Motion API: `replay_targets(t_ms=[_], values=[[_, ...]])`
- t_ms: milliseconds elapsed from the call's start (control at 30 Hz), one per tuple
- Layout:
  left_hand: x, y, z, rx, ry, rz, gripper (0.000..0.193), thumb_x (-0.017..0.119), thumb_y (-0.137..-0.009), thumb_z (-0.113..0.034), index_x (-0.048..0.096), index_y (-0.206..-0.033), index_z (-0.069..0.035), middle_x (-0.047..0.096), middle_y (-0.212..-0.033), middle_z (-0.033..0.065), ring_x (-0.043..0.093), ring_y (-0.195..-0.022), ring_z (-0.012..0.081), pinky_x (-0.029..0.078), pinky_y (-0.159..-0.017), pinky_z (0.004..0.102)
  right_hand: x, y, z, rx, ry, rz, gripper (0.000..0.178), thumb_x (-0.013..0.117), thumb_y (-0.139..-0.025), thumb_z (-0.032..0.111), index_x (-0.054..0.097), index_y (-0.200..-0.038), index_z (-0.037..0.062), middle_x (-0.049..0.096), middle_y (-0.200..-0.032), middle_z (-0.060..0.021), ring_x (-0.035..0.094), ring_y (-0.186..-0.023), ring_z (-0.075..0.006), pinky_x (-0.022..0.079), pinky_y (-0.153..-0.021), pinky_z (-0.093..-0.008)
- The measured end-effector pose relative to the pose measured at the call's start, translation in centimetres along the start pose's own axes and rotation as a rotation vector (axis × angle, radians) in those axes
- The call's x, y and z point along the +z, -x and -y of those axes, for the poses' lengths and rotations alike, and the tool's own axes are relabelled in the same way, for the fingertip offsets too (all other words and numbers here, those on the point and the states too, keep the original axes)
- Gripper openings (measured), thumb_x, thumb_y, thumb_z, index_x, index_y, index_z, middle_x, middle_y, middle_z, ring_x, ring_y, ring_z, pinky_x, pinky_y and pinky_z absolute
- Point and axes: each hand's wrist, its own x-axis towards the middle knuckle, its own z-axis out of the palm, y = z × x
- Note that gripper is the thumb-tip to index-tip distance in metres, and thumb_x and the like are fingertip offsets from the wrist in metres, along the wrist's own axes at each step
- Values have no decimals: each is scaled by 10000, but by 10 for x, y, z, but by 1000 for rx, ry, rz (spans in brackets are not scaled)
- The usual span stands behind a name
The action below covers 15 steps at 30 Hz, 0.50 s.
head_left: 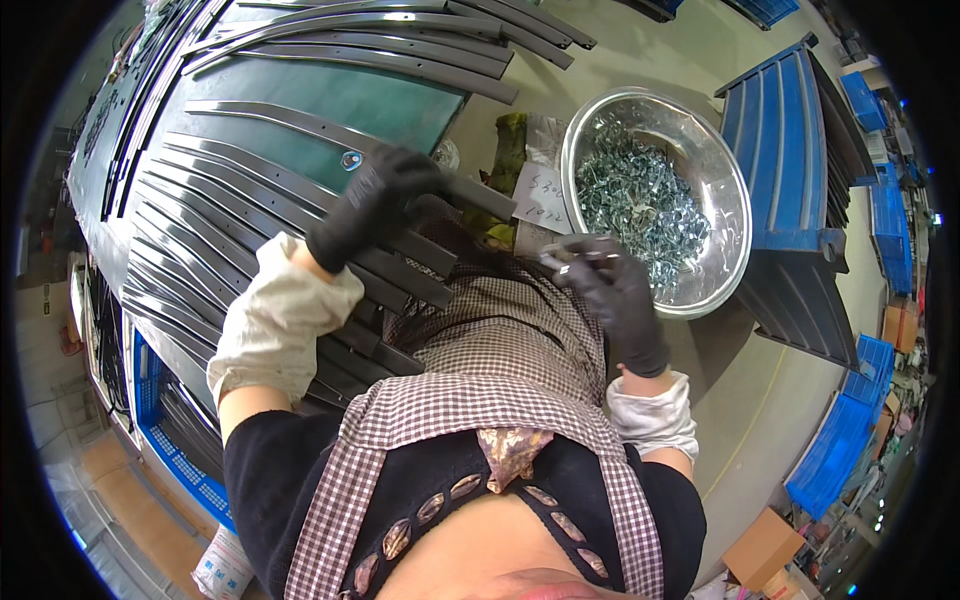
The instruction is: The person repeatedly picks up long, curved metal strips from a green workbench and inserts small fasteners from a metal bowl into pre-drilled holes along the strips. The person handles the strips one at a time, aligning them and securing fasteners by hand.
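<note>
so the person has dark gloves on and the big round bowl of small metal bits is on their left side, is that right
Not quite: the bowl of small metal bits is on the person's right, near the right hand, as the head view shows. The dark gloves are as you say.

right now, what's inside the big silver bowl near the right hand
The silver bowl holds a loose heap of small, shiny metal pieces, with bare wall showing along its right side. Whatever lies beneath the heap is covered and cannot be seen.
</note>
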Motion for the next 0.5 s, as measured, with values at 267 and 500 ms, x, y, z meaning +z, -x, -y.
replay_targets(t_ms=[267, 500], values=[[11, 9, -90, 38, 123, 214, 290, 674, -797, -178, 672, -1079, -112, 636, -864, 47, 645, -734, 245, 516, -620, 373, 48, -9, -41, -108, -110, 198, 433, 645, -955, 131, 518, -1342, -13, 669, -1045, -89, 634, -902, -108, 533, -804, -270], [13, 13, -87, 97, 96, 311, 247, 649, -803, -171, 681, -1046, -136, 633, -875, 45, 648, -769, 236, 520, -621, 366, 39, -15, -44, -225, 243, 236, 606, 787, -840, 283, 547, -1310, -15, 673, -998, -129, 624, -896, -173, 517, -808, -331]])
